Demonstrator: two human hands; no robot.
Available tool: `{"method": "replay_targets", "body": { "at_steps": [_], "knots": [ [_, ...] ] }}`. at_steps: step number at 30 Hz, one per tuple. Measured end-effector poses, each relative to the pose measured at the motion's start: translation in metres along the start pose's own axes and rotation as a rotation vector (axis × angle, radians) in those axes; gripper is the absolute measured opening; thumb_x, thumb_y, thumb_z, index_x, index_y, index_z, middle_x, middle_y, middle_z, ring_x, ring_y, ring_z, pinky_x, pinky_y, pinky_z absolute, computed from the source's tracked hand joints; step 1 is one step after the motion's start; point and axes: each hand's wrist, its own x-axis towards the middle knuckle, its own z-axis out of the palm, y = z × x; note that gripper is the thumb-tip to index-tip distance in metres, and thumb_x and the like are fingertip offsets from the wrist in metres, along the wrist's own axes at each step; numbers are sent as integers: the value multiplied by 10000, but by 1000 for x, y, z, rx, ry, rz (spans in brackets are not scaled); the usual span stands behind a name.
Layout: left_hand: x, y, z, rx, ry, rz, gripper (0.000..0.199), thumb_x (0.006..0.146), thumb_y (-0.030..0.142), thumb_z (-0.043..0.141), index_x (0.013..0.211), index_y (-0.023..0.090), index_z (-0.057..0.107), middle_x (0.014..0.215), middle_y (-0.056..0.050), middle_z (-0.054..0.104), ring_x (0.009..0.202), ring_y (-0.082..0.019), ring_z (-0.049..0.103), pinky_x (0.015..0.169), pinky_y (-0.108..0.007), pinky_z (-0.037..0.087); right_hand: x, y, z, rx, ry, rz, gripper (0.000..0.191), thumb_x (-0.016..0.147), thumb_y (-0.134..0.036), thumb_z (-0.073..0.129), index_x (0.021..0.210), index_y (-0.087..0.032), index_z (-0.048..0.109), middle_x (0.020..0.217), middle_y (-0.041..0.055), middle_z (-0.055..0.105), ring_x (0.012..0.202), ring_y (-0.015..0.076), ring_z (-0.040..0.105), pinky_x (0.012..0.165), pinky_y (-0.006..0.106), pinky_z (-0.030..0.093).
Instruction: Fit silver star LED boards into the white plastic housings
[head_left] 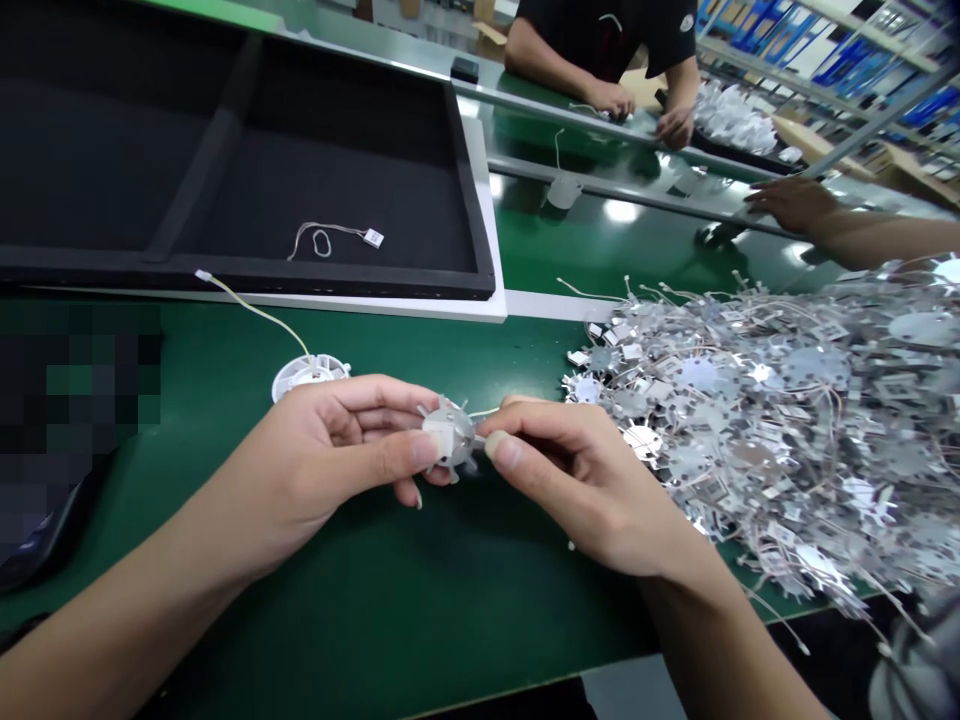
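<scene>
While my left hand [330, 450] and right hand [570, 480] pinch a spiked metal disc [448, 432], heaped discs [750, 430] crowd its right edge, and open green mat [420, 620] lies below it.

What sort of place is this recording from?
Probably a factory assembly line for electric lights: a heap of wired metal star-shaped boards, a green bench mat, and a co-worker at a neighbouring bench.

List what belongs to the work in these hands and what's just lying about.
In use: left hand, right hand, the wired spiked metal disc they pinch, white round housing with a wire, heap of matching discs.
Lying about: black tray, loose wire inside it, green bench, co-worker's hands.
</scene>
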Motion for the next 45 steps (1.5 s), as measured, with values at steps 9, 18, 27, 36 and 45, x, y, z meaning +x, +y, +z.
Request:
{"method": "replay_targets", "body": {
  "at_steps": [9,18,27,36,45],
  "knots": [
    [-8,1,3,-180,-108,-205,257,805,374,944,1037,308,855,835,11,801,735,-133,735,654,-158,633,-1,-2,7,-139,54,-40,298,1097,-274,537,823,-210,635,704,-67,594,650,74,536,612,193,408],
    [-2,2,-6,123,-30,-55,140,880,350,884,1014,350,845,851,56,806,663,-88,718,640,-120,640,0,2,7,-111,97,56,187,1024,-367,688,1062,-229,808,814,-25,724,601,102,532,520,243,384],
    [-11,3,2,536,287,238,348,879,435,855,1213,389,771,1041,37,791,716,-127,755,660,-183,669,0,0,-2,-244,274,-67,160,1011,-236,717,892,-196,816,743,-49,687,632,70,567,553,206,403],
    [-9,-25,-5,1158,167,331,654,951,607,730,1528,411,489,1342,-27,702,1083,-297,727,937,-439,636,6,7,-2,-284,266,-21,199,1003,-272,696,855,-202,811,696,-44,680,604,89,512,538,241,353],
    [-9,-23,-10,1018,63,231,645,949,695,698,1509,440,504,1429,-18,710,1324,-369,661,1033,-510,571,4,8,4,-324,140,27,236,1016,-234,675,803,-199,771,701,-37,631,638,105,525,585,264,360]
  ]
}}
